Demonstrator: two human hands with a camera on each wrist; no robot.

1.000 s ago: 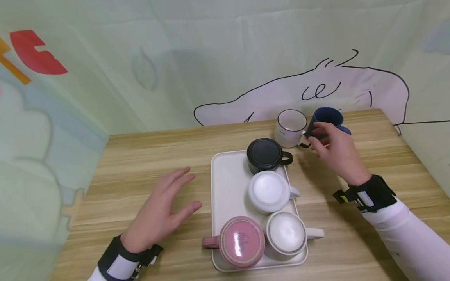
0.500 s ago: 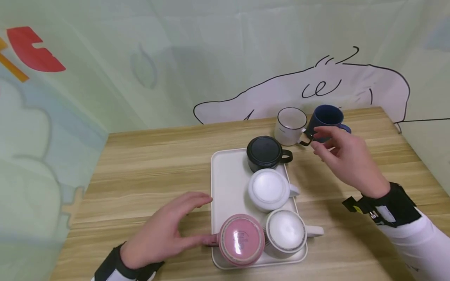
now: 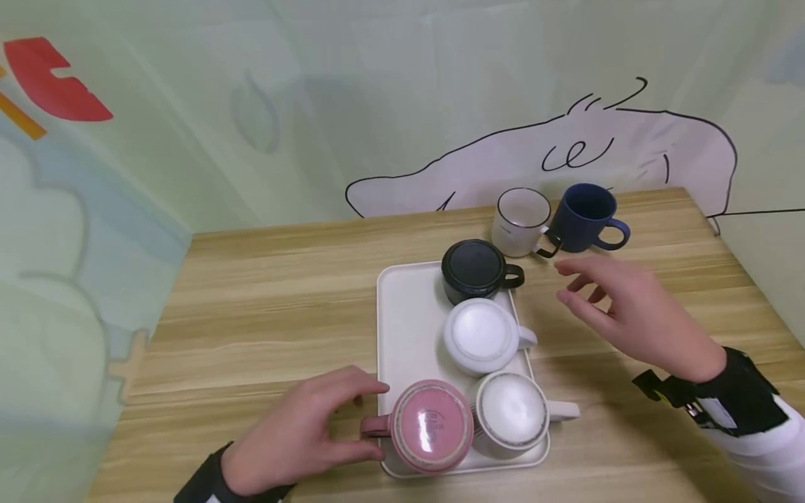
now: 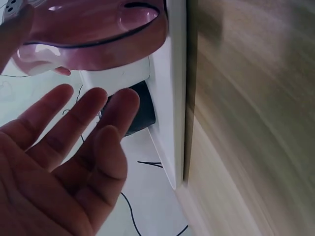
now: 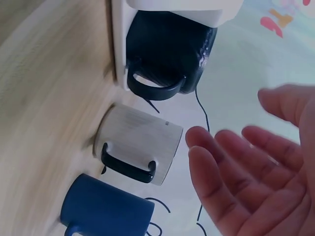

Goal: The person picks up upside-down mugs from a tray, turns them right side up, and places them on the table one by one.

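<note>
A pink mug (image 3: 432, 427) stands upside down at the near left corner of a white tray (image 3: 407, 321), its handle pointing left. Around that handle my left hand (image 3: 308, 429) spreads its thumb and fingers, with gaps showing in the left wrist view beside the pink mug (image 4: 98, 34). On the tray's right side sit a black mug (image 3: 473, 271), a white mug (image 3: 481, 337) and an off-white mug (image 3: 512, 411), bases up. My right hand (image 3: 635, 311) hovers with loosely bent fingers, holding nothing, in front of an upright blue mug (image 3: 581, 222).
Left of the blue mug is an upright white mug with a dark rim and handle (image 3: 518, 227), its handle near the blue one. Handles of the tray's right-hand mugs stick out past its edge. A printed cloth (image 3: 283, 119) hangs behind the wooden table (image 3: 264, 293).
My left hand has moved toward the near side and right, up to the pink mug's handle. My right hand has drawn back from the blue mug. The mugs have stayed in place.
</note>
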